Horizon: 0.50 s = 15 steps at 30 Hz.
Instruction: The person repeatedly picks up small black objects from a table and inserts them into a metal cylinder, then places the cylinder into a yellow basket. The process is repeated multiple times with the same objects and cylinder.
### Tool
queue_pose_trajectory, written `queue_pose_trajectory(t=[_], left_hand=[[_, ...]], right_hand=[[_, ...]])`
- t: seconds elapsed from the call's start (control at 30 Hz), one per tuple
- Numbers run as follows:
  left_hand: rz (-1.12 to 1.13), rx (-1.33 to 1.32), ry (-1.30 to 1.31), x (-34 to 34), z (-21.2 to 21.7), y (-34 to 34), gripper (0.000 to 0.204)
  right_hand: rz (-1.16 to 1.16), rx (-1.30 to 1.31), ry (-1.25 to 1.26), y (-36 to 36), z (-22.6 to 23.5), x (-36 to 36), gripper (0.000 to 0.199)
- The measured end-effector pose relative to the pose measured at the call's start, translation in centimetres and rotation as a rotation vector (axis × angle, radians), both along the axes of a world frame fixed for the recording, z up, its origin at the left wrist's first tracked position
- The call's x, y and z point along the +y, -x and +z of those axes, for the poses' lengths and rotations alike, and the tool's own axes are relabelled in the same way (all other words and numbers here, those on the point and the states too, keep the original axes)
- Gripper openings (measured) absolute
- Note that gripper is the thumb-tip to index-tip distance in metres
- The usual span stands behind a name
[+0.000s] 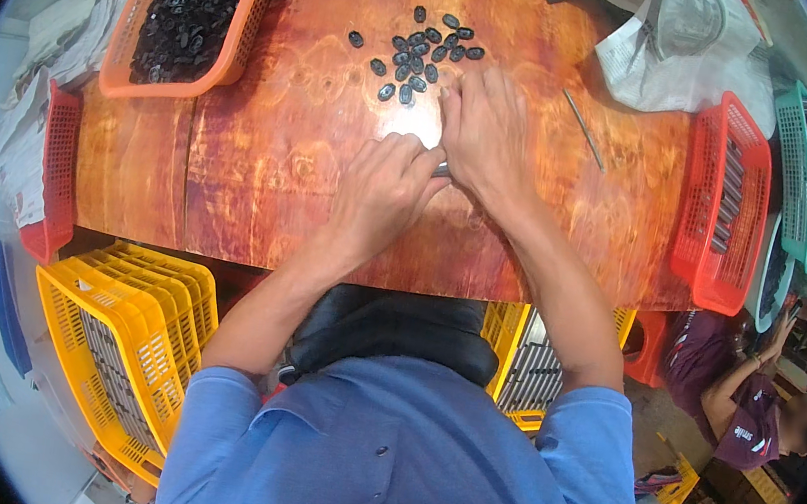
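Over the middle of the table my left hand (382, 184) is closed, its fingers curled round a small metal piece (443, 169); only a short grey end shows beside the thumb. To its right, my right hand (487, 131) reaches forward, palm down, with the thumb apart from the fingers. Its fingertips rest at the near right edge of a loose cluster of small black oval parts (417, 60). Whatever lies beneath that palm is hidden. Several of the oval parts lie scattered singly around the cluster.
An orange basket (225, 64) full of black parts stands far left. On the right are a thin metal rod (584, 129), a white sack (685, 50), a red basket (749, 209) of metal rods and green baskets (803, 180). Yellow crates (128, 319) flank me; another person (746, 415) sits right.
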<state>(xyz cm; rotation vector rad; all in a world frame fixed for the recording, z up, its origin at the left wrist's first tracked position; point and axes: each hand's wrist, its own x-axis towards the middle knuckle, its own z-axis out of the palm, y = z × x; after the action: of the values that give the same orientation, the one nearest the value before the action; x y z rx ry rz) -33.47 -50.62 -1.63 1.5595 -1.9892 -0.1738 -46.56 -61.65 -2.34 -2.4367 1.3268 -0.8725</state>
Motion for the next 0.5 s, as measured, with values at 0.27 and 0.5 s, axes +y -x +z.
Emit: queue_pose_trajectory(t=[0.27, 0.5], left_hand=[[-0.025, 0.028, 0.023, -0.6, -0.6, -0.2, 0.026], [0.022, 0.002, 0.072, -0.6, 0.2, 0.2, 0.028]], right_hand=[[-0.034, 0.017, -0.055, 0.0, -0.6, 0.3, 0.021], [-0.025, -0.060, -0.090, 0.0, -0.4, -0.1, 0.021]])
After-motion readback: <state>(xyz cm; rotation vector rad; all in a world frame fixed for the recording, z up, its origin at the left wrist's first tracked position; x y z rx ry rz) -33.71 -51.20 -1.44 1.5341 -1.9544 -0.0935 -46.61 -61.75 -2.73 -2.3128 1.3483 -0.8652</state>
